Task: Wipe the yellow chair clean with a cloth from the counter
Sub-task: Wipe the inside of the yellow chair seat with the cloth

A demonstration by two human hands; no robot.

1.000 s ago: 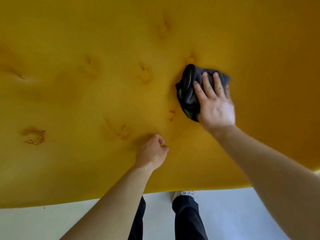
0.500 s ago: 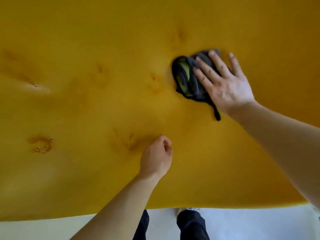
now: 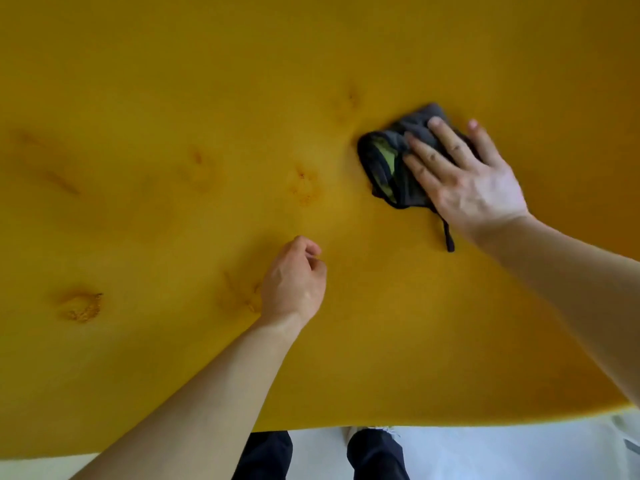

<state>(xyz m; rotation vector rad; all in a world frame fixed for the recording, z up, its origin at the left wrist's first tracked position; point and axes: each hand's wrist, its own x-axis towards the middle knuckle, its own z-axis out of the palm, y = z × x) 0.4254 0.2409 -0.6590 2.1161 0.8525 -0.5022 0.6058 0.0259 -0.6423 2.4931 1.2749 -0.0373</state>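
Change: over the last second the right hand (image 3: 474, 183) and the cloth (image 3: 384, 161) have slid away from me up the seat and a little to the right. The left hand (image 3: 294, 282) has edged forward past the creases (image 3: 242, 294), and the seat's near edge sits lower in my view.
Right hand: laid flat on the cloth, palm down, fingers (image 3: 446, 140) straight and slightly spread. It presses rather than grips; the outermost fingertip reaches past the cloth onto the upholstery.
Left hand: curled into a loose fist, holding nothing that I can see. It sits low over the seat nearer to me, well apart from the cloth. I cannot tell whether the knuckles touch the fabric.
Cloth: dark grey, bunched, with a yellow-green patch showing in its folds. It lies on the seat's right half, partly under the right palm, its left part uncovered. A thin strap (image 3: 448, 237) trails from it toward me, flat on the seat.
Yellow chair (image 3: 173, 98): mustard upholstery fills nearly the whole view. I see several shallow dimples, and one rough ringed dent (image 3: 81, 304) far left.
Below the edge: pale floor (image 3: 502, 452) and two dark trouser legs (image 3: 375, 457).
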